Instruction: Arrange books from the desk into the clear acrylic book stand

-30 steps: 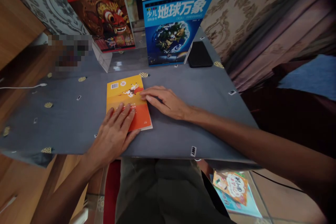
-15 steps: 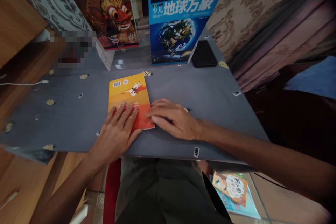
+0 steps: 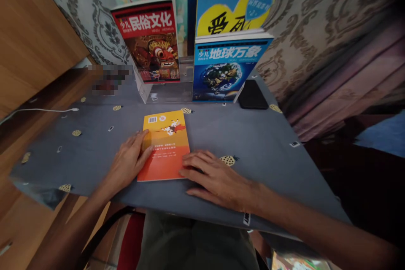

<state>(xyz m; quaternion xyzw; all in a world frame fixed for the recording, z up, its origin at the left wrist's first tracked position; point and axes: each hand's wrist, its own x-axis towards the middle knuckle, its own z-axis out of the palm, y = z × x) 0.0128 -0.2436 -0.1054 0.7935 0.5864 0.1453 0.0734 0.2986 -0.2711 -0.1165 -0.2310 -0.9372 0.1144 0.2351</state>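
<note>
We have the orange-and-yellow paperback (image 3: 166, 166) lying flat on the cloth-covered tabletop (image 3: 211, 128), back cover up. Our left hand (image 3: 128, 158) rests at its left edge, fingers extended and thumb over the cover; our right hand (image 3: 218, 179) has its fingers loosely spread at the lower right edge. Neither grips firmly. Catching only the cover could crease it or flip it open; uneven pressure could skew the paperback toward the tabletop's near edge.

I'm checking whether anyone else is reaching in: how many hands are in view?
2. The left hand is at the left edge of the yellow-and-orange book; the right hand is at its right edge, near the lower corner. No other hand shows.
</note>
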